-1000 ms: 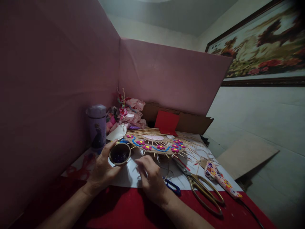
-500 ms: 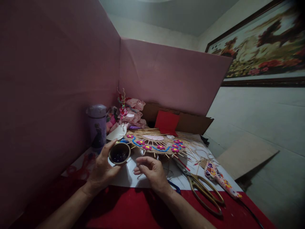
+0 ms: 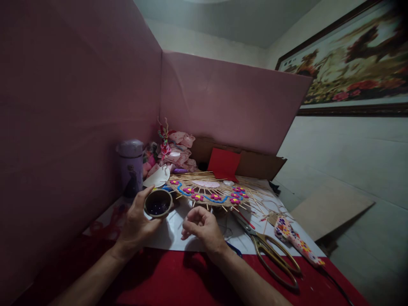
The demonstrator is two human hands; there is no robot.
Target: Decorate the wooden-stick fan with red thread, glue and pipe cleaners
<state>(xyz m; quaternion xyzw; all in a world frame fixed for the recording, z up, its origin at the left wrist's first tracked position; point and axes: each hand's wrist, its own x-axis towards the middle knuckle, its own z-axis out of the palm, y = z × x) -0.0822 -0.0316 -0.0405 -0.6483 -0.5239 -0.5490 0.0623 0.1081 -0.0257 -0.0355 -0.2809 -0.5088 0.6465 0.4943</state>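
Note:
My left hand (image 3: pixel 137 225) grips a small round brown cup (image 3: pixel 170 206) at its side, with the mouth tipped toward me. Its inside is dark with shiny specks. To the right of it, my right hand (image 3: pixel 204 229) hovers over the white sheet (image 3: pixel 168 236) with fingers curled and thumb against the fingertips. Anything pinched there is too small to see. Just beyond the hands is a round cardboard piece (image 3: pixel 204 197) with pink-and-yellow flowers, a wavy blue line and thin sticks poking out around it.
Large scissors (image 3: pixel 270 250) and a flower-covered glue gun (image 3: pixel 296 240) with a black cord lie at right. A purple bottle (image 3: pixel 131 170) stands at left. Behind are wooden sticks (image 3: pixel 188 175), red card (image 3: pixel 223 163) and pink cloth (image 3: pixel 181 148). Pink panels (image 3: pixel 229 97) enclose the back and left.
My right hand has drawn slightly right, and its fingers have curled in more. The cup in my left hand has shifted and tilted slightly.

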